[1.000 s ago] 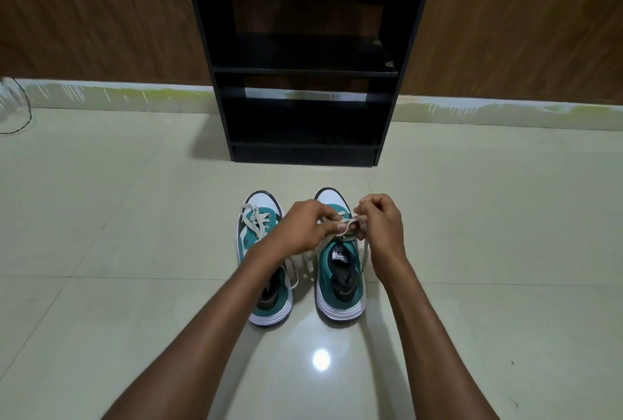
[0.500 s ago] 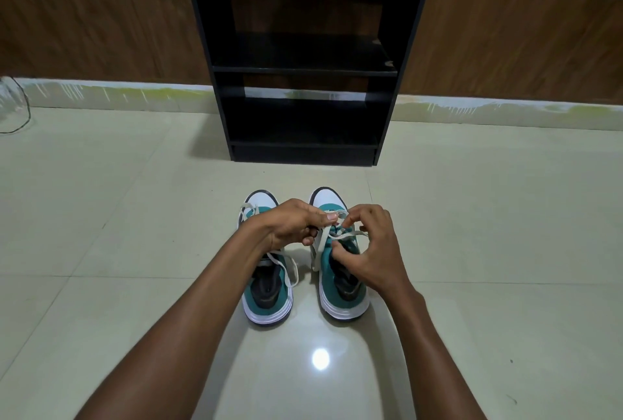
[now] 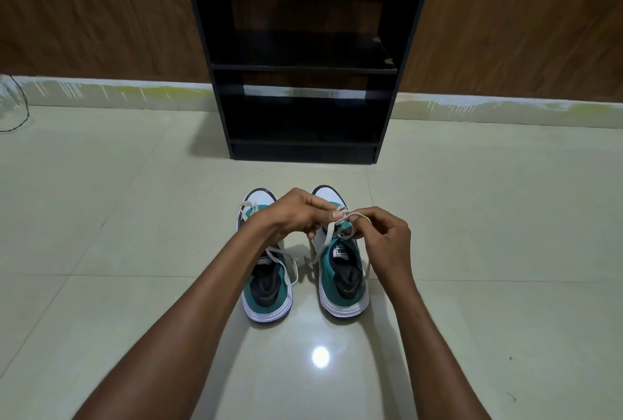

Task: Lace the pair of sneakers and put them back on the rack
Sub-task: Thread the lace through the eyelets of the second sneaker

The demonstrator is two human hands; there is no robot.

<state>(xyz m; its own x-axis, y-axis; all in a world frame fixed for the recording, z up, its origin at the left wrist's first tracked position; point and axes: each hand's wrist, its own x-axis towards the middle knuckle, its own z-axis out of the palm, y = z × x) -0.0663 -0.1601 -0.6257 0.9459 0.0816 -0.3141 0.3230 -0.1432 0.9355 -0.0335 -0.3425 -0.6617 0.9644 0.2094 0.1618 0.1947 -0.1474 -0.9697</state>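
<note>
Standing side by side on the pale tiled floor (image 3: 135,217), toes toward the rack:

Item 1, left sneaker (image 3: 268,288) (teal and white, dark lining). Its cream lace (image 3: 286,268) lies loose, one end trailing over the inner side toward the floor.

Item 2, left hand (image 3: 296,214). Held over the toe ends of both shoes, fingers curled, thumb and forefinger pinching the lace of the other shoe.

Item 3, right sneaker (image 3: 342,281), just beside the first, not touching. Its lace (image 3: 325,237) rises from the eyelets to both hands; one strand hangs down the inner side.

Item 4, right hand (image 3: 387,237). Fingertips pressed together on a small loop of the same lace, almost meeting the left thumb.

Item 5, black rack (image 3: 303,65), behind the shoes against the wood-panelled wall (image 3: 101,15), well apart from them.
</note>
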